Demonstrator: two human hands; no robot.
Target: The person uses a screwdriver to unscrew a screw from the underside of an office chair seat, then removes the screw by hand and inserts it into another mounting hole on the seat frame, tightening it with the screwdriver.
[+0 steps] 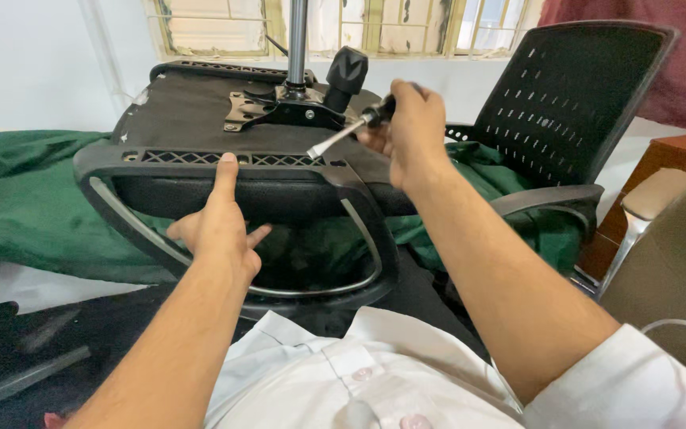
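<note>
The overturned office chair (200,119) lies with its black seat underside facing up, a dark metal mounting plate (279,107) bolted at the centre and a grey gas column rising from it. Its black plastic armrest loop (224,171) curves nearest the viewer. The screwdriver (351,129), with dark handle and silver shaft, slants down-left, tip just above the seat's rim.

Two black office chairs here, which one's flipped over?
The near black chair, underside and metal mounting plate facing up, left hand on its armrest. The perforated-back chair behind stands upright.
</note>
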